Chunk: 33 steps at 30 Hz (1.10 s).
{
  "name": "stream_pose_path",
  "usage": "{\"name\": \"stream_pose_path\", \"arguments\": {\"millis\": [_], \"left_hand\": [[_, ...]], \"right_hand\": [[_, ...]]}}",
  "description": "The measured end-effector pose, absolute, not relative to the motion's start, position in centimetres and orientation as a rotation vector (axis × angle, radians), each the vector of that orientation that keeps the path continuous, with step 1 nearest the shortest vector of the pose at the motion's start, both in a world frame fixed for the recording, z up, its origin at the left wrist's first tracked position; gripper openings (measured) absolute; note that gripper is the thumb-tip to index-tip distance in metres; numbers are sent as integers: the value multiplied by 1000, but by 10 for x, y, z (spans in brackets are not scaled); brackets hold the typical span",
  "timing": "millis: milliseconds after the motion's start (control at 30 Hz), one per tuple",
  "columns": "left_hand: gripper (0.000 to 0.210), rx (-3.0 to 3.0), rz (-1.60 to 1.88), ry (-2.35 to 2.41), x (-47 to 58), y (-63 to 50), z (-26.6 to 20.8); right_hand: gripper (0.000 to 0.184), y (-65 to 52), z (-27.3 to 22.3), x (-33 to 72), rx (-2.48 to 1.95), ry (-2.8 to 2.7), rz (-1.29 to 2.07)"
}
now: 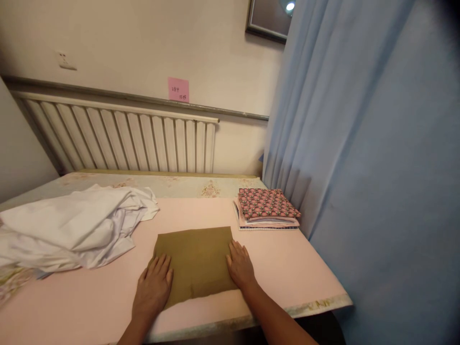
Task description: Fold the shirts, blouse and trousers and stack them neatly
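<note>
An olive-brown piece of cloth (pixel 197 263) lies flat on the pink table covering (pixel 283 268), roughly square, with a small dark spot near its front edge. My left hand (pixel 154 282) rests on the cloth's left edge, palm down with fingers stretched out. On the opposite edge lies my right hand (pixel 241 262), its fingers extended and touching the fabric. Neither hand grips the cloth.
A crumpled white cloth (pixel 79 225) covers the table's left side. Folded fabrics are stacked at the right rear, a red patterned one (pixel 268 203) on top. A blue curtain (pixel 377 167) hangs along the right edge. Behind stands a white radiator (pixel 136 141).
</note>
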State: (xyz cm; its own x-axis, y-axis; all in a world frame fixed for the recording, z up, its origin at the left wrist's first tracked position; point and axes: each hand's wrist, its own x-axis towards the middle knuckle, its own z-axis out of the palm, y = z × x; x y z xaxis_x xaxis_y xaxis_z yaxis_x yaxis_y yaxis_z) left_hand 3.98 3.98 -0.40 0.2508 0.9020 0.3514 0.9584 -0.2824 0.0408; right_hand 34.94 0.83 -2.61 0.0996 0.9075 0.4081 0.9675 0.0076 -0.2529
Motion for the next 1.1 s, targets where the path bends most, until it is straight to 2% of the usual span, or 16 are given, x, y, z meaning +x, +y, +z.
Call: {"name": "stream_pose_path", "arguments": {"millis": [300,533,767,1100], "left_hand": [[52,-2343,-423,-1781,37,43,-8],[46,-2358,-339,-1887,74,47,17],[54,-2625,-329,-1768,138,37,7],[61,-2617,-383,-1706,121,29,0]], "right_hand": [[45,6,-21,348,-1929,-1843,-179],[45,5,-22,348,-1907,-1837,-188],[45,4,-21,349,-1906,-1860,-192],[45,3,-21,349,-1909,-1890,-198]]}}
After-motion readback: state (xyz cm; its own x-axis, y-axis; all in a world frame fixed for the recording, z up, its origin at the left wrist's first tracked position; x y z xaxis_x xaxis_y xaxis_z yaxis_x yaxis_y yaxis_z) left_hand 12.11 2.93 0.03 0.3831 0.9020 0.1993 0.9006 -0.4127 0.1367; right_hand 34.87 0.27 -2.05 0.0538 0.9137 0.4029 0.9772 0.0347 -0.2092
